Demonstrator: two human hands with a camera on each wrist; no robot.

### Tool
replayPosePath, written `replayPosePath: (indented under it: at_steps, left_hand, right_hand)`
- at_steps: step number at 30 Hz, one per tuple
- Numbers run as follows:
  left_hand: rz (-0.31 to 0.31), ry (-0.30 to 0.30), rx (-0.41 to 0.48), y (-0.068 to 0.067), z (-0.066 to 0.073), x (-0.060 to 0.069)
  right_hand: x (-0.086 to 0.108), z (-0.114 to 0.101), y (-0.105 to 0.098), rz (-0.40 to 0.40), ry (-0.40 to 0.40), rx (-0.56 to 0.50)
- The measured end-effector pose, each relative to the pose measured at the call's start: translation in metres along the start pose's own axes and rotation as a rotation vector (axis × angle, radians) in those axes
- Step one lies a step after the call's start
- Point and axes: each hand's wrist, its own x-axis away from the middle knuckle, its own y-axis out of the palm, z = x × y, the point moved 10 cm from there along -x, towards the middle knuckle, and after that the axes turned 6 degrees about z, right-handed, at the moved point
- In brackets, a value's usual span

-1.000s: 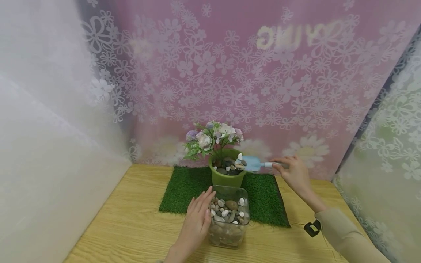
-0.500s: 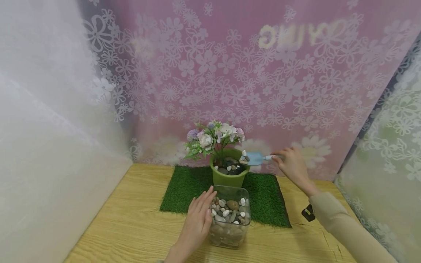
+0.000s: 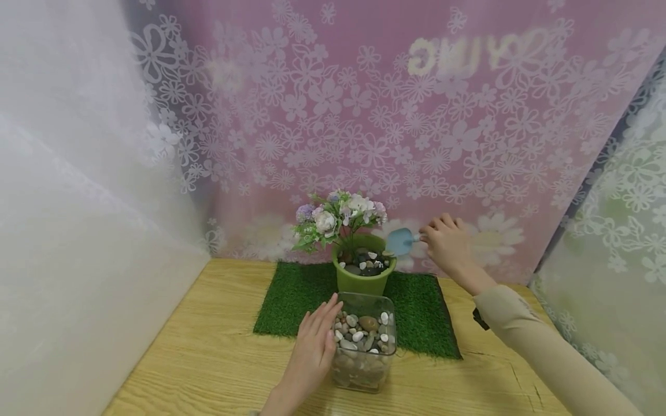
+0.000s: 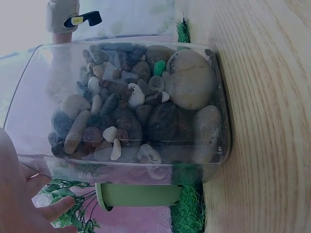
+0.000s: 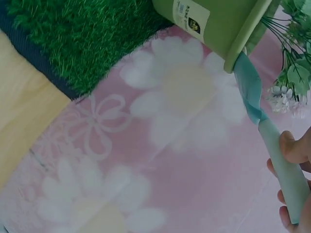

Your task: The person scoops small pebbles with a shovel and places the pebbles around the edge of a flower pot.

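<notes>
My right hand (image 3: 448,245) grips the pale handle of a small blue shovel (image 3: 399,241), its blade tilted at the right rim of the green pot (image 3: 361,284). In the right wrist view the blade (image 5: 249,87) meets the pot's rim, and my fingers curl round the handle (image 5: 284,170). Dark and white stones (image 3: 372,255) lie in the pot below the flowers (image 3: 326,222). My left hand (image 3: 308,352), fingers extended, rests against the left side of a clear container (image 3: 359,384) of mixed pebbles, also large in the left wrist view (image 4: 146,162).
Green artificial turf (image 3: 421,323) lies under the pot on the wooden table (image 3: 208,346). A pink flowered curtain (image 3: 312,144) hangs close behind the pot, and pale sheets (image 3: 93,231) stand at both sides.
The shovel blade has tipped up, and the stones it carried have left it; more white stones show in the pot. My right hand has risen and shifted left. The left hand stays put.
</notes>
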Motion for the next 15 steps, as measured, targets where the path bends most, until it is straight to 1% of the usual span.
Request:
replayPosePath:
  at_steps: [3, 6, 9, 10, 12, 14, 15]
  left_hand:
    - [0.003, 0.002, -0.001, 0.0, 0.0, 0.0]
    - [0.007, 0.005, 0.002, -0.001, 0.001, 0.0]
    - [0.012, 0.007, 0.003, -0.001, 0.001, 0.0]
    - [0.013, 0.007, 0.003, -0.001, 0.001, 0.0]
    - [0.017, 0.01, 0.002, -0.001, 0.001, 0.0]
    - [0.023, 0.014, 0.001, -0.002, 0.002, 0.0]
    - [0.025, 0.015, 0.001, -0.002, 0.002, 0.0]
  right_hand:
    - [-0.004, -0.011, -0.001, 0.051, -0.076, 0.059]
    - [-0.006, -0.02, 0.001, 0.072, -0.147, 0.126]
    - [-0.007, -0.027, 0.002, 0.083, -0.193, 0.159]
    - [-0.007, -0.029, 0.001, 0.094, -0.2, 0.161]
    - [-0.008, -0.029, -0.003, 0.125, -0.189, 0.14]
    - [-0.008, -0.026, -0.009, 0.166, -0.146, 0.097]
    - [-0.008, -0.024, -0.013, 0.18, -0.114, 0.059]
